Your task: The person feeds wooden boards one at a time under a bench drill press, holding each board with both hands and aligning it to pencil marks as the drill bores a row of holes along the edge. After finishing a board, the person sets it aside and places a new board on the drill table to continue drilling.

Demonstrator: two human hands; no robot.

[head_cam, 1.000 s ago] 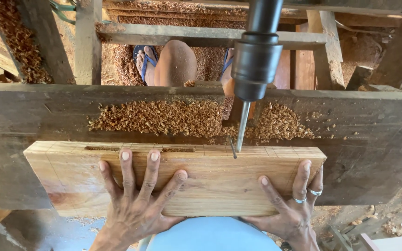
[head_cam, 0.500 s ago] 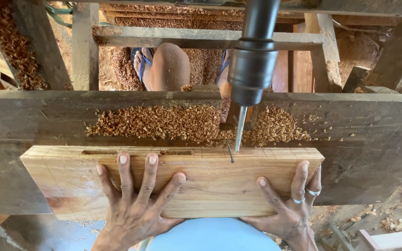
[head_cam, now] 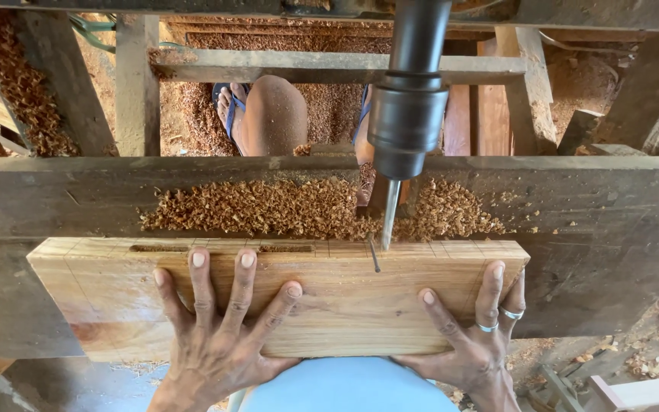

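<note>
I see my left hand [head_cam: 219, 336] pressed flat, fingers spread apart, on the pale wooden plank [head_cam: 345, 305] lying across the dark table [head_cam: 55, 206]. A narrow slot [head_cam: 223, 248] runs along the plank's far edge. The drill bit [head_cam: 389, 216] hangs just above that edge, wood shavings [head_cam: 268, 207] behind it. My right hand [head_cam: 474, 328], fingers also apart, presses the plank's right end.

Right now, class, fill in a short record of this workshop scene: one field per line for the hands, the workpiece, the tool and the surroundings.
Left hand: flat on the wooden board, fingers spread
Right hand: flat on the board's right end, two rings
Board: pale, with pencil lines and a slot cut along its far edge
Drill bit: just above the far edge
Chuck: dark, overhead
Wood shavings: heaped behind the board
Work table: dark, worn
</note>
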